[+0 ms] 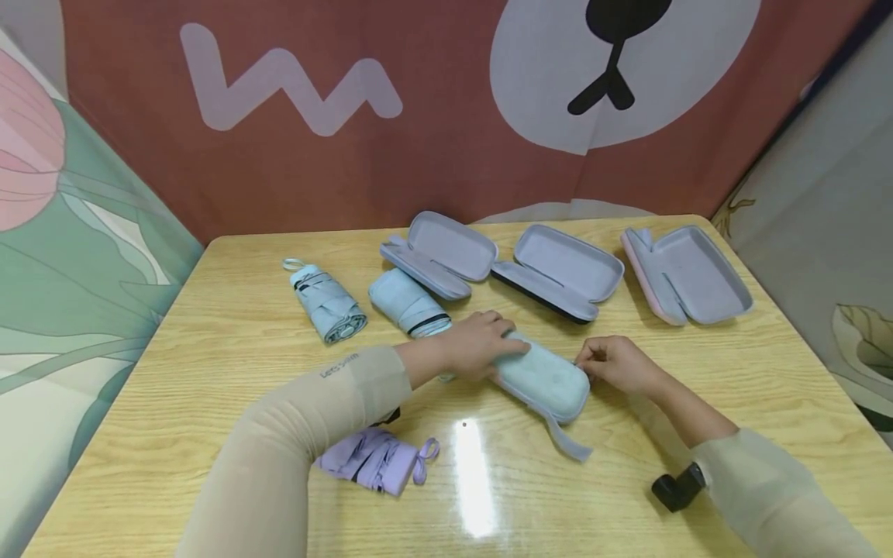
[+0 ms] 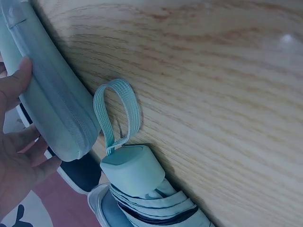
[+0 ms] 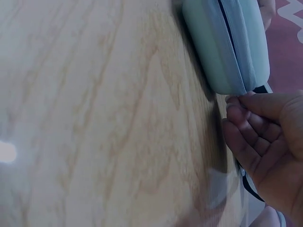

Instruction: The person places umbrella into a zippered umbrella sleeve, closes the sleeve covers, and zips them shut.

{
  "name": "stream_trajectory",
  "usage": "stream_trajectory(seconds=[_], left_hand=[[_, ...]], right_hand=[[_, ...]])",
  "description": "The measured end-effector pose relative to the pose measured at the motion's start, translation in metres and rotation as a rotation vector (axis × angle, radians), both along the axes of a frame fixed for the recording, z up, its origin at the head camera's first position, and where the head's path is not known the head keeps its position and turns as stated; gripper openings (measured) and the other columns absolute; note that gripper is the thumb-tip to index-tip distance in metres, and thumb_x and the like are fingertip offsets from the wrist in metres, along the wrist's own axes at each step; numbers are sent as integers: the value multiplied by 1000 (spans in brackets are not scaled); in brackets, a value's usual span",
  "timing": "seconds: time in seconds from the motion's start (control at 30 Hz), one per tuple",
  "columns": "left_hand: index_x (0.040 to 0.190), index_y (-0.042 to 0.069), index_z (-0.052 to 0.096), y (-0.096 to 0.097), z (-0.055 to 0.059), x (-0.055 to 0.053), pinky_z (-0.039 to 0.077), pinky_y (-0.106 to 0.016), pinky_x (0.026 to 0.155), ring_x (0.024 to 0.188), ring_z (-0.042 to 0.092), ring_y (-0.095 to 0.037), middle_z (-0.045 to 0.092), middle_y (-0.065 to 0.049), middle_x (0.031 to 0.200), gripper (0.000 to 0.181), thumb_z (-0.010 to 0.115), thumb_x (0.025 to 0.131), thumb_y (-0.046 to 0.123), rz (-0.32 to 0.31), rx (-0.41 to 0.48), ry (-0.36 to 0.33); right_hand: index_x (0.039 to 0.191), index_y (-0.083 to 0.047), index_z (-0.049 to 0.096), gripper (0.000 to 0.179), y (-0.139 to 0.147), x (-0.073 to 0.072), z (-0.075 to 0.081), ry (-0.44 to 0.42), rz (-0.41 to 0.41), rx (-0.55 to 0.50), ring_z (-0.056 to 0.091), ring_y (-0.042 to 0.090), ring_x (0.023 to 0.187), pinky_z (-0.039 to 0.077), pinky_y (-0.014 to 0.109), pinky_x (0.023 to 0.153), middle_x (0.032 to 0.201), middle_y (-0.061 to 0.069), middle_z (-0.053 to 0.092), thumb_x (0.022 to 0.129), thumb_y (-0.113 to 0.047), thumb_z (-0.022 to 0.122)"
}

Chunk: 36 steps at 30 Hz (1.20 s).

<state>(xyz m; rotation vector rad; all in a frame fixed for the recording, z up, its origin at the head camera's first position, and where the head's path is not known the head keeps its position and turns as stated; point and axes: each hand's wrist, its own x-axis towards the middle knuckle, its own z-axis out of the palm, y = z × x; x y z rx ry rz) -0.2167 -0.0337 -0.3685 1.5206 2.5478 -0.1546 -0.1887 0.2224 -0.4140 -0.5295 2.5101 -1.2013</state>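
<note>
A mint green zippered case (image 1: 544, 376), closed over most of its edge, lies on the wooden table. My left hand (image 1: 481, 345) holds its left end, thumb on one side and fingers round the other in the left wrist view. At the right end, my right hand (image 1: 621, 364) pinches the zipper pull between thumb and forefinger; the pull is mostly hidden. In the right wrist view, a narrow dark gap shows along the zipper of the case (image 3: 203, 47). A grey strap (image 1: 568, 442) trails from the near side. Close by the left hand lies a light blue folded umbrella (image 1: 408, 302).
Three open cases with grey linings, a left one (image 1: 453, 244), a middle one (image 1: 568, 263) and a pink-backed one (image 1: 701, 275), line the table's back. Another blue folded umbrella (image 1: 328, 302) lies at left. A purple umbrella (image 1: 380, 461) sits near the left forearm.
</note>
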Motion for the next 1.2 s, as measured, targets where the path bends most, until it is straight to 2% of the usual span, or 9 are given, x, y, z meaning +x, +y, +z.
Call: stream_trajectory(seconds=[0.17,0.33,0.5,0.63,0.8,0.93,1.07,1.2], left_hand=[[129,24,40,-4,-1,2,32,-38,90,110,38,-27,41,-12,125,60,60,76,44,-6,21,22],[131,24,37,-8,-4,6,36,-36,84,106,39,-26,41,-12,122,61,54,78,49,36,14,13],[133,21,34,-10,-6,10,39,-38,83,107,40,-29,42,-16,122,62,50,80,49,71,19,25],[134,20,33,-10,-7,13,37,-39,86,107,43,-30,43,-18,120,62,50,81,48,89,38,31],[134,20,34,-9,-8,18,37,-40,86,106,43,-31,45,-19,119,62,50,81,49,114,38,33],[133,19,36,-7,-6,23,40,-39,81,101,46,-31,47,-19,114,62,49,81,50,136,22,56],[129,19,39,-7,-4,28,43,-37,74,94,49,-29,51,-17,107,59,48,81,52,164,1,79],[122,19,43,-8,-4,33,45,-34,67,84,52,-26,54,-14,97,55,49,79,53,163,6,107]], right_hand=[[76,-2,58,7,5,0,-1,-37,31,5,55,15,64,47,27,57,71,3,59,81,1,54],[77,2,57,6,13,4,0,-76,27,-22,57,19,67,49,29,58,74,8,60,82,1,54],[77,3,58,7,16,8,2,-81,22,-36,56,16,65,48,28,57,73,9,60,81,-2,56],[75,0,60,7,16,12,4,-71,16,2,52,11,60,45,24,52,68,5,59,79,-6,59],[74,0,61,7,15,21,7,-88,35,12,51,10,58,44,23,50,67,6,59,79,-4,59],[73,1,61,8,12,29,10,-99,60,-6,52,9,58,45,24,50,69,6,60,79,-3,58],[73,-2,62,8,6,38,12,-80,78,-5,46,5,54,41,22,47,66,2,59,80,-6,59],[74,-5,63,8,0,45,13,-26,72,28,42,2,52,39,21,45,65,-2,58,80,-7,59]])
